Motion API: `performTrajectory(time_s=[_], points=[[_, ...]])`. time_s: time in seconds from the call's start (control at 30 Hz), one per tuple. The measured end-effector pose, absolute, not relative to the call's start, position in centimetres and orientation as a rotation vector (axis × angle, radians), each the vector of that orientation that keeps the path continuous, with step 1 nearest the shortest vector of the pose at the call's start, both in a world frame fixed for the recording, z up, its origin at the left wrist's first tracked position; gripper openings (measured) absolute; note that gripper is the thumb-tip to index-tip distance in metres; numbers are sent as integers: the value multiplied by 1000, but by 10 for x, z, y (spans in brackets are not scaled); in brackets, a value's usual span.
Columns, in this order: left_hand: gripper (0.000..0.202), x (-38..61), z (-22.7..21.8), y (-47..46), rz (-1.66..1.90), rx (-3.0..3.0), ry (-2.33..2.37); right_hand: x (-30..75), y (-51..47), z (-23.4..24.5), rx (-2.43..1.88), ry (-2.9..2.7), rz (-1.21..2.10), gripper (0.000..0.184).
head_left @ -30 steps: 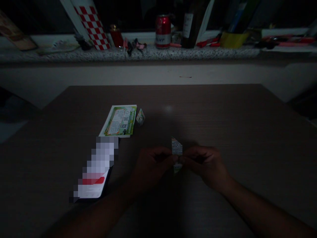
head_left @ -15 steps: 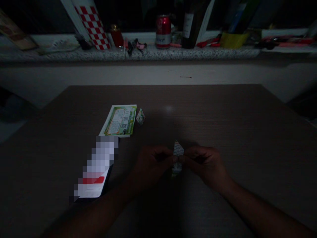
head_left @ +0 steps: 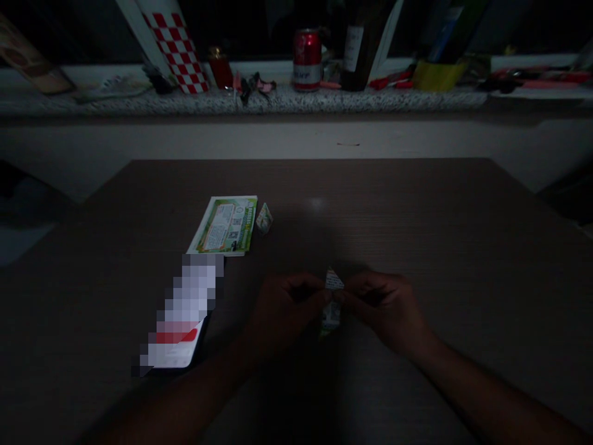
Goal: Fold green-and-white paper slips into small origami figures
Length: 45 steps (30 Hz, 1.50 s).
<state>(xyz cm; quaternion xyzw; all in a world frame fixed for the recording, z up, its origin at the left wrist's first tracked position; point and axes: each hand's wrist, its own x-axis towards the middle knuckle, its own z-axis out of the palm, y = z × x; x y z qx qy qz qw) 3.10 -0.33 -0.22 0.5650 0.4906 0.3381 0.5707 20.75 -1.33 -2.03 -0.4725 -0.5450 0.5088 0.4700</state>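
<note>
Between my two hands is a small folded piece of printed paper (head_left: pixel 332 314), slim with slanted ends, showing lines of text and a green tip. My left hand (head_left: pixel 290 309) pinches its left edge between thumb and forefinger. From the other side, my right hand (head_left: pixel 384 303) pinches the right edge, the two thumbs nearly meeting at its middle. Beyond my left hand, a small folded paper piece (head_left: pixel 264 219) stands beside a stack of green printed sheets (head_left: pixel 225 225). The fold details are too dark to make out.
A lit phone (head_left: pixel 178 346), its screen partly blurred out, lies left of my left forearm on the brown table (head_left: pixel 417 204). Along the stone windowsill (head_left: pixel 273 102) behind stand a red-and-white checkered tube (head_left: pixel 178 52), a red can (head_left: pixel 307 59) and a dark bottle (head_left: pixel 356 52).
The folded paper has shifted slightly between my fingertips, its upper tip a little lower and its lower green end reaching further down. Both hands stay almost in place.
</note>
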Motion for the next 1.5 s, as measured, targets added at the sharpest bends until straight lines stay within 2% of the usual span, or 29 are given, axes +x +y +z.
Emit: performTrajectory(time_s=[0.2, 0.43, 0.9, 1.13, 1.5], points=[[12, 32, -2, -4, 803, 1358, 1176, 207, -15, -19, -1169, -1345, 1224, 14], [11, 32, -2, -3, 820, 1443, 1170, 208, -14, -21, -1124, -1344, 1297, 11], [14, 35, 2, 0, 887, 1675, 1281, 201, -10, -19, -1126, -1318, 1335, 23], [22, 32, -8, 7, 887, 1279, 1055, 202, -3, -22, -1094, -1133, 1378, 21], [26, 30, -21, 8, 914, 1082, 969, 200, -2, -24, -1051, -1196, 1389, 24]])
